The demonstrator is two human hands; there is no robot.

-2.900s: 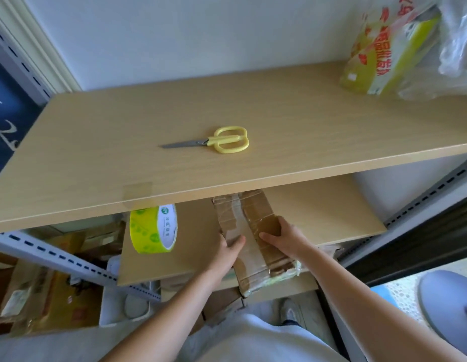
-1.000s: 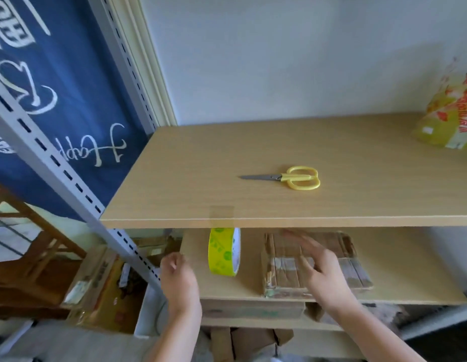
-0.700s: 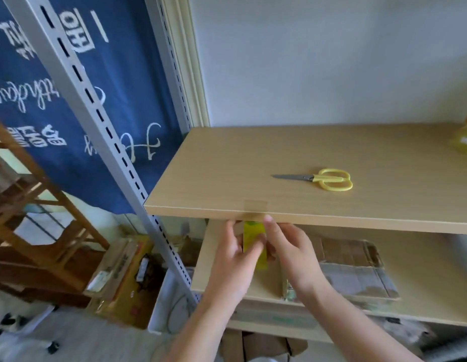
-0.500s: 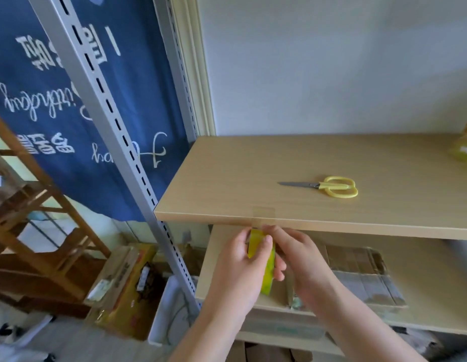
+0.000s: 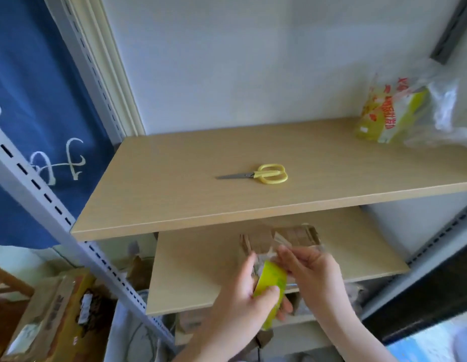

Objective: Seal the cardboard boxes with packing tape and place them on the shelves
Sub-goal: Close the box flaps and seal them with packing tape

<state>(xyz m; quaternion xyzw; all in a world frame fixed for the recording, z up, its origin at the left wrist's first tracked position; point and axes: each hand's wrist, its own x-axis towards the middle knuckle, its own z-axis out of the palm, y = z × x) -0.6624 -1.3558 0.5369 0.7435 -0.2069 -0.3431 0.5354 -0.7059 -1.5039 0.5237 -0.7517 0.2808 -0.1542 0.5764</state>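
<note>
My left hand (image 5: pixel 249 296) grips a yellow-green roll of packing tape (image 5: pixel 271 280) in front of the lower shelf (image 5: pixel 198 262). My right hand (image 5: pixel 313 273) pinches the clear loose end of the tape (image 5: pixel 280 240) just above the roll. A flat, taped cardboard box (image 5: pixel 295 235) lies on the lower shelf behind my hands, partly hidden by them. Yellow-handled scissors (image 5: pixel 261 175) lie on the upper shelf (image 5: pixel 175 194).
A yellow and red plastic packet (image 5: pixel 389 113) and clear bags sit at the upper shelf's back right. A grey slotted upright (image 5: pixel 52 205) runs down the left. Cardboard boxes (image 5: pixel 52 317) stand on the floor at lower left, below a blue cloth.
The box was set on the lower shelf and released. Both hands went to the tape roll hanging from the upper shelf's edge, pulled it off and brought it down and right.
</note>
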